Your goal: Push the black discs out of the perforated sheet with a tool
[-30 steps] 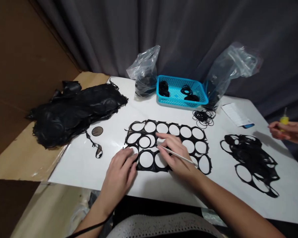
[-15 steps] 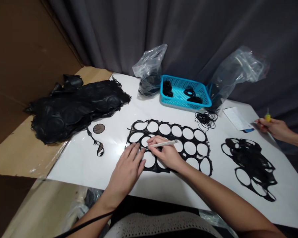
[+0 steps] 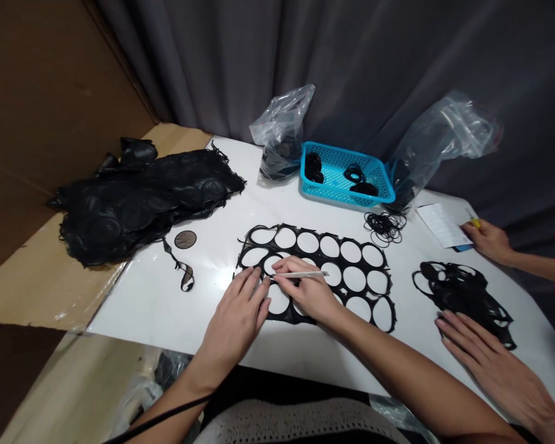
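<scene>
A thin black rubber sheet (image 3: 291,259) full of round holes lies flat on the white table. My left hand (image 3: 239,308) rests on its near left edge, fingers stretched out and pressing down. My right hand (image 3: 308,290) is closed in a pinch around a slim white pen-like tool (image 3: 303,274). The tool's tip points left, down at the rim of a hole beside my left fingertips; my fingers partly hide it. A strip of black scrap (image 3: 185,276) and a thin dark disc (image 3: 185,239) lie left of the sheet.
A thick black sheet pile (image 3: 148,200) lies at left. Behind are a blue basket (image 3: 337,196) of black rings, plastic bags (image 3: 284,132) and loose rings (image 3: 383,227). At right, a co-worker's hands (image 3: 490,364) are near a black scrap heap (image 3: 462,290) and paper (image 3: 441,225).
My right hand has shifted slightly, and the white tool's tip has moved a little left. A co-worker's second hand has come onto the scrap heap; their other hand moved left to the paper.
</scene>
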The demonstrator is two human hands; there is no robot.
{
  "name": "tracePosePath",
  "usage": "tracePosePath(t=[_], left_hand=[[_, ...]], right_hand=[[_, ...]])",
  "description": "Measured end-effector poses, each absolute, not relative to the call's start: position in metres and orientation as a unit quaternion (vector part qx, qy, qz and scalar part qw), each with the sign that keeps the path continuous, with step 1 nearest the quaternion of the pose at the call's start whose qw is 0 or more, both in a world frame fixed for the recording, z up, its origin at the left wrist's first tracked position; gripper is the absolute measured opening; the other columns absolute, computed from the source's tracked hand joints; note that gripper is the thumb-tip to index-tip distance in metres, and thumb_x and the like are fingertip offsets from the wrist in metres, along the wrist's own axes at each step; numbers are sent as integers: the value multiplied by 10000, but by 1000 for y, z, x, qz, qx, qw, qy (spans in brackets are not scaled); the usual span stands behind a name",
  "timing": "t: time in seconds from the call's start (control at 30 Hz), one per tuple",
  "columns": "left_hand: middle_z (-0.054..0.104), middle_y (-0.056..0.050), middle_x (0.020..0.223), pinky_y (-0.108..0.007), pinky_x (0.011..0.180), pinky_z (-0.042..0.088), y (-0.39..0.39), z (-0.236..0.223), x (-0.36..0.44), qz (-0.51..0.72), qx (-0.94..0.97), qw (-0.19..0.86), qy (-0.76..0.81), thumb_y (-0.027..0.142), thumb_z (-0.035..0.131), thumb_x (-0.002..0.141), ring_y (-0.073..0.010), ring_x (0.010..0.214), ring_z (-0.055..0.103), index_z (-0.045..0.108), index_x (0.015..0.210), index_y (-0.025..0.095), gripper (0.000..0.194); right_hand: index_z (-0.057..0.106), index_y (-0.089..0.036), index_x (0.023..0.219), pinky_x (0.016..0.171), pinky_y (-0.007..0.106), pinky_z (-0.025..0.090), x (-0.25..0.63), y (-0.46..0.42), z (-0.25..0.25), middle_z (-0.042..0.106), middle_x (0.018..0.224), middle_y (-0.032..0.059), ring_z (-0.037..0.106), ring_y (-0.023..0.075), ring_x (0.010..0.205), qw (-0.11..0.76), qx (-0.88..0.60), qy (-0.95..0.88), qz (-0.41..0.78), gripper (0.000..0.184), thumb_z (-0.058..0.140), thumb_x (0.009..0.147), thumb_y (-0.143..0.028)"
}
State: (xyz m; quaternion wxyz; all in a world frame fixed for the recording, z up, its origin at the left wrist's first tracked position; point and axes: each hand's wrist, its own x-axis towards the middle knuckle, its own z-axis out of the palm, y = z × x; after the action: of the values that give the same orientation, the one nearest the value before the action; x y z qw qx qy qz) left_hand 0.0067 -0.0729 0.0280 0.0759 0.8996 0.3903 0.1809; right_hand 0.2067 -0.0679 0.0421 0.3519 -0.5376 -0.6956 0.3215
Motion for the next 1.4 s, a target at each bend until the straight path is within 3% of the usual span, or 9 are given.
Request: tracePosePath(t=[0.43,0.53,0.63,0.73,1.0,1.1,1.3,1.4], left_hand=[[581,-146,1386,-489,1104,456,-72,29,7,178,900,82,389,247,508,1008,-314,1337,485,574,1342,146,355],[594,-149,1364,-479,1099,461,-72,28,7,185,900,79,386,237,513,1001,-316,1328,495,587,1318,136,341],[603,-148,1352,-475,1092,465,-72,27,7,198,896,78,390,231,505,999,-315,1318,508,589,1312,137,337],[607,-146,1346,-477,1092,463,-72,26,7,199,894,81,392,226,511,995,-318,1311,514,589,1313,134,341],[610,-138,1338,-481,1076,481,-72,28,7,208,893,80,392,225,513,994,-312,1291,524,599,1291,143,319],[607,-138,1349,-487,1077,479,-72,24,5,212,890,84,394,230,519,993,-309,1298,523,593,1302,147,328],[589,-104,1377,-455,1088,462,-71,26,-4,259,868,171,389,266,515,1001,-277,1306,531,588,1315,217,326],[617,-74,1310,-371,1011,493,-66,34,-13,308,812,278,411,322,481,1022,-234,1222,586,644,1169,255,229]], right_hand=[[551,-224,812,810,331,511,203,-67,40,688,1017,61,660,198,928,356,-533,-713,283,166,555,977,-209],[589,-210,918,852,359,497,201,-70,40,698,1061,88,634,221,985,326,-506,-767,220,111,517,995,-174],[612,-181,1050,848,400,453,198,-72,43,700,1134,125,589,264,1027,238,-472,-841,116,163,471,994,-123],[623,-170,1040,841,406,407,203,-66,49,705,1096,132,573,275,1002,189,-478,-857,43,176,472,977,-107],[603,-185,936,779,374,371,269,-15,58,692,883,105,591,261,848,238,-652,-715,-83,189,421,970,-146],[594,-200,890,739,356,413,286,-10,65,707,886,97,614,238,778,314,-693,-648,-24,166,455,971,-243],[509,-221,744,659,289,525,297,1,85,748,882,78,714,233,867,451,-639,-534,322,288,652,855,-446],[500,-218,746,615,270,542,313,31,94,749,862,85,728,236,854,484,-624,-522,323,319,685,803,-472]])
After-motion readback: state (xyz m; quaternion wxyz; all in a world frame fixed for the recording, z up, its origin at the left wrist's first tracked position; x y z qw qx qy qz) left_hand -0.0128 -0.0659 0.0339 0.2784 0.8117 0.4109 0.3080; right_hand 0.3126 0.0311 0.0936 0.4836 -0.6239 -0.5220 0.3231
